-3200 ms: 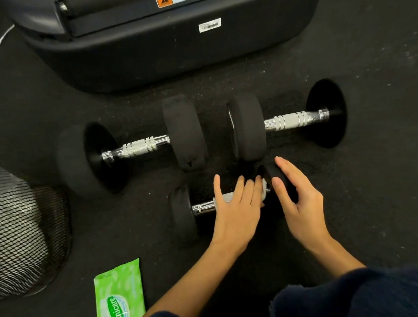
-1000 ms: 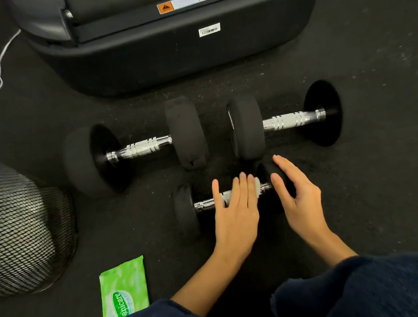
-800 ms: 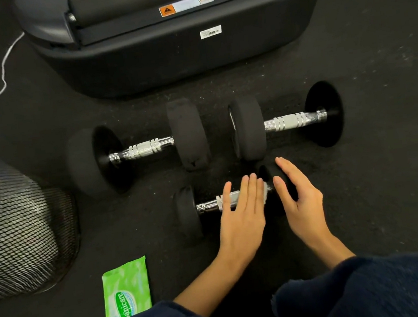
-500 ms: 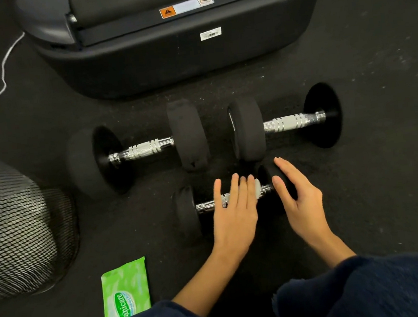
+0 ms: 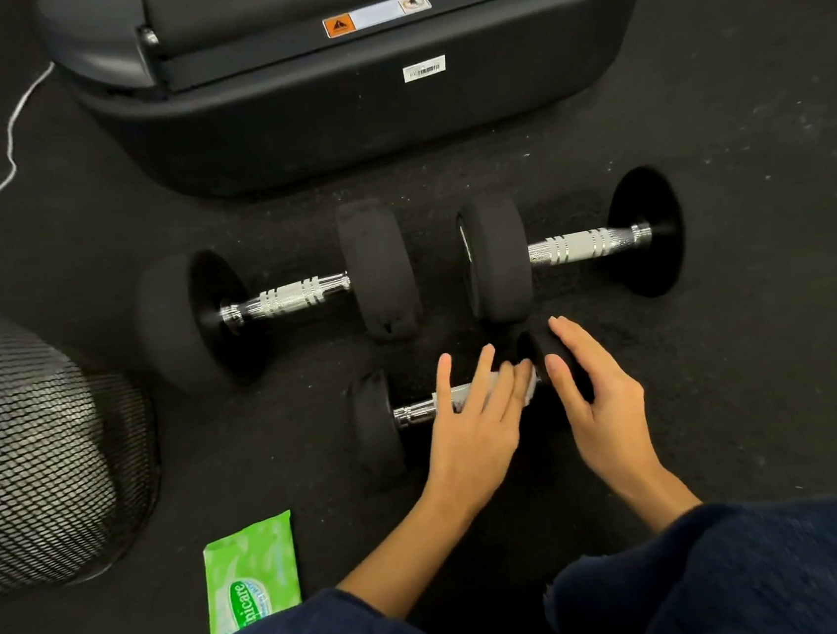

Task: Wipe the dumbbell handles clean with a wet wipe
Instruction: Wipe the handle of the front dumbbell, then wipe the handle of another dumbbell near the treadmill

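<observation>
Left hand presses wet wipe on small dumbbell handle, right hand steadies its right end

Left to right: black mesh fan guard (image 5: 31,440) at left edge, white cable (image 5: 6,153) on floor (image 5: 774,382); green wipes pack (image 5: 251,572), part of the brand reads "nicare"; left hand (image 5: 471,422) fingers (image 5: 445,381) straight and spread, flat on the white wet wipe (image 5: 527,390) over the chrome handle (image 5: 418,412) of the small dumbbell (image 5: 373,424) lying on the floor nearest the person; right hand (image 5: 598,403) fingers loosely extended, resting over its right black weight (image 5: 539,350), thumb against its inner face; two bigger dumbbells, left dumbbell (image 5: 280,300) and right dumbbell (image 5: 574,248), lie end to end just behind, untouched; black machine base (image 5: 385,113) behind with orange warning label (image 5: 339,26) and barcode sticker (image 5: 424,69), text too small to read; dark blue sleeves (image 5: 743,577) at bottom
</observation>
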The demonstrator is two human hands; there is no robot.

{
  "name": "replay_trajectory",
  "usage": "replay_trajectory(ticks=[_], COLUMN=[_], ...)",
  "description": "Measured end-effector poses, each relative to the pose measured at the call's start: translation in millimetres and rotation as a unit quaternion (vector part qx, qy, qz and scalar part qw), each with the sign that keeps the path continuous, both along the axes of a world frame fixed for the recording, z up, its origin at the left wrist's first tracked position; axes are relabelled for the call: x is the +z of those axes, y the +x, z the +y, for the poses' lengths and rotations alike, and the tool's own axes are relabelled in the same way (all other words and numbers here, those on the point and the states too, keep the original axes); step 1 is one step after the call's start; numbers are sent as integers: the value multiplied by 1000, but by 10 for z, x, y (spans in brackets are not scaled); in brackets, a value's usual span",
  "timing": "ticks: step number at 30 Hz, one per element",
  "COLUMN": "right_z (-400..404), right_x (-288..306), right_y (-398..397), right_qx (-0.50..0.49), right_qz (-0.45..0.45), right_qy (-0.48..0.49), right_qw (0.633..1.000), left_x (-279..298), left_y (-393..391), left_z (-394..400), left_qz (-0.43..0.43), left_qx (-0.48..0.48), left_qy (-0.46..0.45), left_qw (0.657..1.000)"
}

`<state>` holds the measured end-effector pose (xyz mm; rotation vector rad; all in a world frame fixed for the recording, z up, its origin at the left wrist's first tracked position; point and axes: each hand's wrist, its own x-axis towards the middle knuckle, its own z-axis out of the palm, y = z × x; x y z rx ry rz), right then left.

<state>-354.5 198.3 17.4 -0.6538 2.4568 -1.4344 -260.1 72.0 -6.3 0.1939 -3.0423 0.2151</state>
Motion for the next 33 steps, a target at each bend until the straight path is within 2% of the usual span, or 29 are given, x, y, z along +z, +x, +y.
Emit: replay_trajectory(ticks=[8, 11, 14, 16, 18, 20, 22, 24, 26, 28, 33], right_z=[44, 70, 61, 37, 19, 1, -37, -88, -131, -144, -51], right_x=[47, 140, 241, 332, 458, 615, 755, 860, 930, 977, 985], right_y=[-14, -41, -108, -133, -137, -96, -46, -11, 1, -29, -244], right_qx=[17, 37, 27, -3, 16, 54, 51, 36, 24, 18, 19], right_qz=[-1, 4, 77, 146, 169, 109, -28, -181, -299, -362, -430], right_qy=[25, 73, 137, 95, 28, -20, -47, -78, -124, -165, -238], right_qw=[1000, 997, 987, 985, 985, 992, 997, 980, 946, 917, 871], left_x=[173, 331, 519, 633, 738, 846, 961, 1051, 1087, 1094, 1137], left_y=[175, 182, 184, 194, 193, 177, 140, 87, 20, -64, -311], left_z=[-161, -162, -204, -285, -385, -474, -531, -559, -572, -561, -524], left_qz=[-11, -28, 14, 69, 103, 124, 140, 147, 125, 97, 82], left_qx=[-15, -19, -21, -2, -3, -21, -34, -60, -105, -150, -200], left_qy=[2, 13, 41, 87, 115, 126, 155, 189, 193, 187, 198], left_qw=[1000, 999, 999, 994, 988, 984, 977, 969, 968, 966, 956])
